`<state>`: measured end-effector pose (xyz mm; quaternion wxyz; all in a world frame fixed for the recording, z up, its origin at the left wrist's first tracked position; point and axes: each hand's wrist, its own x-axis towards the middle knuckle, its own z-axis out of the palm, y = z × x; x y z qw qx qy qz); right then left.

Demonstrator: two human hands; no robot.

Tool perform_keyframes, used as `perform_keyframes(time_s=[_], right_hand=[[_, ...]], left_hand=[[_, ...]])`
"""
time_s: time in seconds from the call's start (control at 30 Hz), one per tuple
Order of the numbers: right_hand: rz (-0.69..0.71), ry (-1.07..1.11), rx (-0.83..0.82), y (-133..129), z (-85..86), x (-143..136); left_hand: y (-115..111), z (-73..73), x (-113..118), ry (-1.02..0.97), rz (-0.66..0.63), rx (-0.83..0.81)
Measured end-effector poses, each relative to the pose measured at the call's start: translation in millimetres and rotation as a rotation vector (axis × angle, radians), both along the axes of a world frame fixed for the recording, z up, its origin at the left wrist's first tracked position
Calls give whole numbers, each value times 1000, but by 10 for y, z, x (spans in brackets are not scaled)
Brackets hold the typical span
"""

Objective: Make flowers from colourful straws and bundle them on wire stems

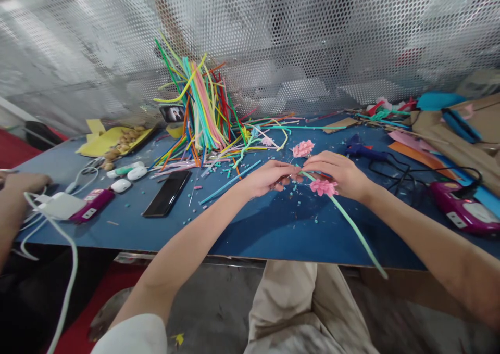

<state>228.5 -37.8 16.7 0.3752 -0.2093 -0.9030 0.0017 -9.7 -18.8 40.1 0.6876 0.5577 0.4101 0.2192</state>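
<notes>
Both hands meet above the blue table [250,234], fingertips close together. My left hand [273,178] is closed in a pinch around the end of a pale green pipe cleaner [351,221] and thin wire. My right hand [336,173] curls over the same stem from the right, fingers bent around it. From there the stem slants down to the right, past the table's front edge. One pink fuzzy flower [323,187] sits beside the stem under my right hand; another pink flower [303,148] stands just above the fingertips. The exact finger contact is partly hidden.
Behind stands a big bundle of colourful pipe cleaners [205,109]. A black phone [167,193] and white earbud cases lie left. A blue glue gun [363,150], its black cable and a purple power strip [464,208] are right. Another person's hand [29,182] is far left.
</notes>
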Motion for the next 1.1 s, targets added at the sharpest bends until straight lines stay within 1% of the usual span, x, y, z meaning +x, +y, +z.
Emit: perform_keyframes(time_s=[0.07,0.17,0.27,0.37,0.5,0.57,0.67,0.73,0.83,0.93,1.1], right_hand=[[0,5,3,-11,7,2],[-20,31,6,-32,20,-6],[-43,35,13,-34,14,2],[-56,4,30,-11,-7,24],[-146,-63,136,5,-15,35],[-190,-61,205,-2,-4,31],[-198,-14,260,-16,12,27],[-180,10,256,-18,17,26],[-166,9,231,-12,16,15],[-185,4,201,-5,10,-6],[-199,-48,185,13,-3,-3]], left_hand=[[-8,4,4,14,-14,-12],[-13,6,11,-35,-34,-8],[-24,0,16,-74,-55,38],[-58,4,27,-44,-45,117],[-116,24,54,32,1,235],[-132,30,66,23,10,248],[-128,19,73,-20,-5,230],[-115,0,71,-24,-9,246],[-98,-37,68,-4,-4,339],[-99,-62,72,18,-11,416],[-116,-61,85,75,6,457]])
